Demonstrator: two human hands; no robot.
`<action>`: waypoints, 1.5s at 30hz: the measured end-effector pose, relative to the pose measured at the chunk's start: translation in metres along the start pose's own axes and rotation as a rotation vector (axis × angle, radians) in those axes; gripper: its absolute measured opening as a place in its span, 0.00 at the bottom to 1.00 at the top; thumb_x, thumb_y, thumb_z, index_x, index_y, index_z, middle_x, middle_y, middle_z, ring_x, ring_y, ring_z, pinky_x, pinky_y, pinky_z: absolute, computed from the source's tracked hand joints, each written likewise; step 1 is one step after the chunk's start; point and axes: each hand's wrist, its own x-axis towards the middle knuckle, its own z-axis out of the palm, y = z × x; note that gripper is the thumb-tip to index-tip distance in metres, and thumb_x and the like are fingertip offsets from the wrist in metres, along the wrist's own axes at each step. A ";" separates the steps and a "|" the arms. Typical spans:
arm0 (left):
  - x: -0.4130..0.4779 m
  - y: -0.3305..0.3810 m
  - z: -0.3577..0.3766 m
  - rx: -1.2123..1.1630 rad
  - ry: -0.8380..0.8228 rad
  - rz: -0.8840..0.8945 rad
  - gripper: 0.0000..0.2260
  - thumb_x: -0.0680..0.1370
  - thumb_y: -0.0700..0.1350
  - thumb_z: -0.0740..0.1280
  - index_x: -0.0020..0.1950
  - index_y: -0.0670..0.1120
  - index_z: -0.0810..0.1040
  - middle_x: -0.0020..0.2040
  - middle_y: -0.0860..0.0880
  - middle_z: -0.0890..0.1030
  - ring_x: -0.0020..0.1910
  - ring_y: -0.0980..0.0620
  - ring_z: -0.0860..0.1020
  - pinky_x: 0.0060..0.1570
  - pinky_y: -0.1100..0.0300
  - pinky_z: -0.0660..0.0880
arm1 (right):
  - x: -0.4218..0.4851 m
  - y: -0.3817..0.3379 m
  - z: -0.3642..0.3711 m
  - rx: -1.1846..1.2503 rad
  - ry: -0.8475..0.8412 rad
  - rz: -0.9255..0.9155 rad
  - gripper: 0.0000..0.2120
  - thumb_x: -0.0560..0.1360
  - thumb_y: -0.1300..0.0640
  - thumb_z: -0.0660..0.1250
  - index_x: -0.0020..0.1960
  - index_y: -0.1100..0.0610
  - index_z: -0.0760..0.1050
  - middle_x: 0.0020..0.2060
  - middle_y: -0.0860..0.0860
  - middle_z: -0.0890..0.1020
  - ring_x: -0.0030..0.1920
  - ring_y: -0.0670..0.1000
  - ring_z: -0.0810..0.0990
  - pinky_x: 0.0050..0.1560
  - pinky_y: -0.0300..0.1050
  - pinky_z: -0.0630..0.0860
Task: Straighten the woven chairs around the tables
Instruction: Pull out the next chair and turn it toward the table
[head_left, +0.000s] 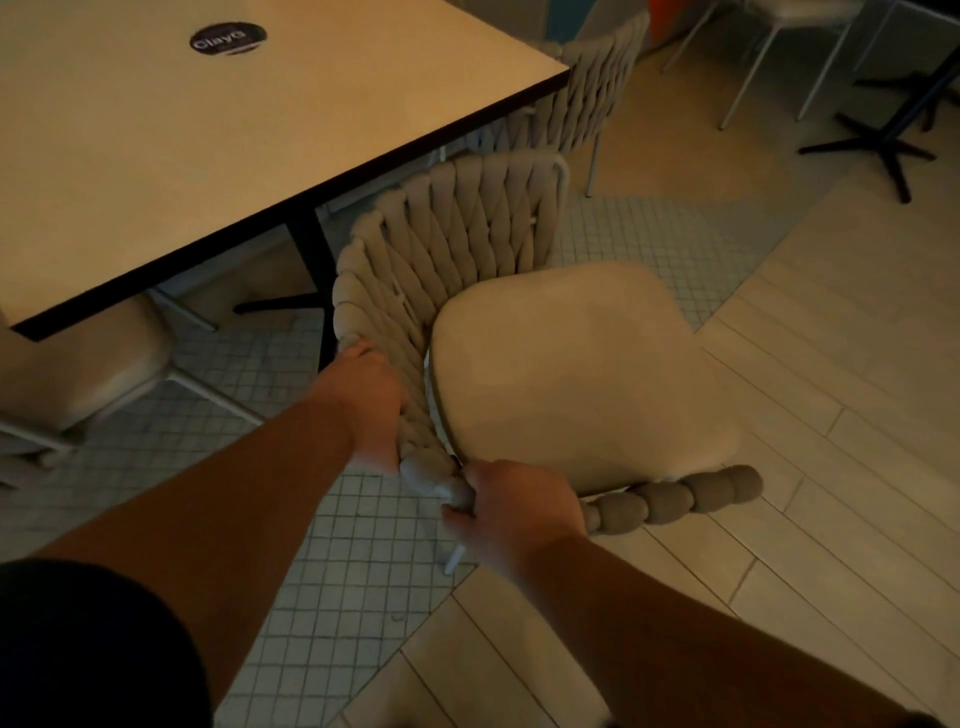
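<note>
A woven chair (571, 374) with a pale seat cushion stands in the middle of the view, next to the near right edge of a beige table (218, 135). Its braided back curves round on the table side. My left hand (371, 405) grips the top rim of that woven back. My right hand (519, 506) grips the corner where the back meets the rope-wrapped arm. A second woven chair (587, 88) sits tucked at the table's far right corner.
A cushioned seat (78, 374) with white legs sits under the table's near left corner. The table's black pedestal (311, 260) stands close to the chair back. White stool legs (753, 67) and a black cross base (883, 140) stand at top right. The floor changes from small tiles to planks.
</note>
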 end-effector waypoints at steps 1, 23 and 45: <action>-0.002 0.008 0.001 -0.013 0.013 -0.007 0.30 0.61 0.77 0.57 0.52 0.59 0.78 0.51 0.54 0.76 0.60 0.49 0.70 0.72 0.47 0.55 | -0.004 0.008 -0.001 -0.015 -0.011 -0.003 0.15 0.75 0.38 0.64 0.49 0.49 0.75 0.43 0.49 0.82 0.45 0.55 0.81 0.39 0.45 0.72; -0.017 0.082 -0.026 -0.995 0.499 -0.288 0.40 0.64 0.72 0.71 0.72 0.57 0.68 0.70 0.52 0.70 0.71 0.47 0.67 0.68 0.45 0.69 | -0.056 0.158 -0.044 0.108 0.531 0.324 0.32 0.71 0.29 0.66 0.67 0.47 0.74 0.66 0.51 0.76 0.68 0.57 0.72 0.67 0.65 0.69; 0.055 0.019 -0.017 -1.075 0.271 -0.949 0.42 0.80 0.48 0.67 0.81 0.39 0.39 0.78 0.33 0.57 0.73 0.35 0.65 0.65 0.40 0.70 | -0.027 0.180 -0.030 0.363 0.515 0.876 0.29 0.75 0.59 0.66 0.75 0.50 0.69 0.82 0.50 0.44 0.70 0.68 0.65 0.68 0.63 0.71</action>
